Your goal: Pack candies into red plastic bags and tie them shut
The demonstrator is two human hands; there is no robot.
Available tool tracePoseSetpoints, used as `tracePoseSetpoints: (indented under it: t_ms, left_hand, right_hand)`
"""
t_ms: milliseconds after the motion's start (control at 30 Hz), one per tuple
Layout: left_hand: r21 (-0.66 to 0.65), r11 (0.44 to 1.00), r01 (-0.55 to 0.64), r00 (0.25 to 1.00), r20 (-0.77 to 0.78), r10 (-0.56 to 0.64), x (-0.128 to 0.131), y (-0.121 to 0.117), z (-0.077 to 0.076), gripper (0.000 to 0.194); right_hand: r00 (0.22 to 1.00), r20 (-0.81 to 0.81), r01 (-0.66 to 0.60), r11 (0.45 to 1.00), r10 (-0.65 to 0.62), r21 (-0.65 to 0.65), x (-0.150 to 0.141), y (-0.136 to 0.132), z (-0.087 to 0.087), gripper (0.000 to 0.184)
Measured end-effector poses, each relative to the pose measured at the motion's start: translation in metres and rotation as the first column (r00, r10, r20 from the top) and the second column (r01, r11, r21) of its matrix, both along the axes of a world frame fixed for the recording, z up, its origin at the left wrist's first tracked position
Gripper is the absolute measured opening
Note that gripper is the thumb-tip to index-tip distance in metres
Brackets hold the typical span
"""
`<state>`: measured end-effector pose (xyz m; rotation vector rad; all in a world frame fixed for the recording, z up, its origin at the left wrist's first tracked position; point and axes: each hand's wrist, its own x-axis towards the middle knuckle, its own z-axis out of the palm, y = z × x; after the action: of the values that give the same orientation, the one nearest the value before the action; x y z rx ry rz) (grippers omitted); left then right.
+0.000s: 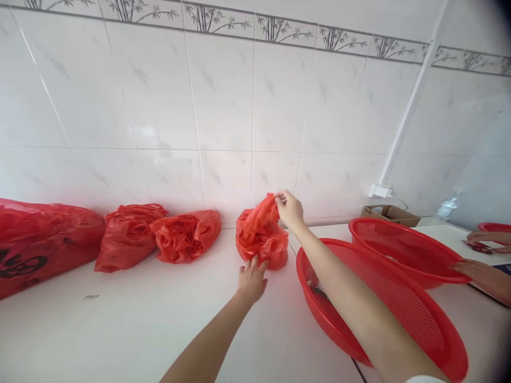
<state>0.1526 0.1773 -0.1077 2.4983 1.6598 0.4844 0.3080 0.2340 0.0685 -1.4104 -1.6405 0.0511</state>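
Note:
A crumpled red plastic bag [261, 236] stands on the white table close to the tiled wall. My right hand [290, 209] pinches the bag's gathered top and holds it up to the right. Against the bag's lower front rests my left hand [252, 279], fingers spread and touching the plastic. What the bag contains is hidden. Under my right forearm lies a red plastic basket [415, 298] with perforated sides; a small dark item [318, 290] shows at its left inside.
More red bags [186, 236] line the wall to the left, one large with black lettering [19, 266]. A second red basket [403, 252], a cardboard box [391, 214] and a clear bottle [449, 206] stand right. Another person's hands [493, 240] work at the right edge.

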Motion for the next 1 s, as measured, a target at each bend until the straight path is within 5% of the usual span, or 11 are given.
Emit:
tracePoseSetpoints:
  t_ms: [67, 200, 367, 400, 533, 600, 633, 767, 833, 900, 1000]
  left_hand:
    - [-0.056, 0.994, -0.098, 0.995, 0.02, 0.099, -0.004, 0.013, 0.0, 0.059]
    - [-0.108, 0.983, -0.148, 0.973, 0.161, 0.165, -0.015, 0.028, 0.023, 0.048]
    - [-0.135, 0.991, -0.021, 0.875, 0.478, 0.084, -0.057, -0.011, 0.061, 0.044]
    - [-0.131, 0.991, 0.017, 0.813, 0.579, 0.062, -0.069, -0.026, 0.067, 0.049]
    - [-0.057, 0.973, 0.222, 0.302, 0.953, -0.013, -0.108, -0.087, 0.083, 0.077]
    - [-0.167, 0.955, 0.245, 0.22, 0.969, 0.113, -0.116, -0.107, 0.086, 0.068]
    - [-0.242, 0.941, 0.237, 0.194, 0.961, 0.198, -0.117, -0.115, 0.087, 0.061]
    - [-0.412, 0.91, 0.036, 0.182, 0.898, 0.4, -0.11, -0.134, 0.087, 0.049]
    - [-0.398, 0.916, -0.044, 0.268, 0.879, 0.395, -0.102, -0.141, 0.088, 0.042]
    - [-0.348, 0.937, -0.014, 0.328, 0.884, 0.333, -0.096, -0.147, 0.089, 0.031]
    - [-0.282, 0.958, 0.054, 0.314, 0.916, 0.252, -0.095, -0.151, 0.086, 0.017]
  right_hand:
    - [0.989, -0.144, -0.016, 0.989, 0.037, 0.146, 0.001, -0.004, 0.022, 0.029]
    - [0.847, -0.403, -0.244, 0.927, 0.347, 0.287, -0.001, -0.022, 0.043, 0.019]
    - [0.734, -0.515, -0.469, 0.879, 0.442, 0.086, 0.003, -0.058, 0.024, 0.024]
    - [0.718, -0.536, -0.517, 0.856, 0.443, 0.015, 0.005, -0.066, 0.017, 0.025]
    - [0.743, -0.479, -0.652, 0.669, 0.467, -0.357, 0.005, -0.087, -0.012, 0.022]
    - [0.804, -0.29, -0.588, 0.625, 0.519, -0.513, 0.001, -0.096, -0.024, 0.013]
    - [0.835, -0.15, -0.518, 0.663, 0.53, -0.54, -0.003, -0.102, -0.028, 0.01]
    - [0.881, 0.282, -0.312, 0.915, 0.379, -0.255, -0.029, -0.146, -0.029, 0.017]
    - [0.856, 0.233, -0.444, 0.887, 0.461, -0.124, -0.051, -0.175, -0.028, 0.016]
    - [0.769, 0.193, -0.615, 0.788, 0.61, -0.038, -0.073, -0.2, -0.033, 0.016]
    - [0.718, 0.304, -0.656, 0.755, 0.626, -0.006, -0.095, -0.216, -0.053, 0.018]
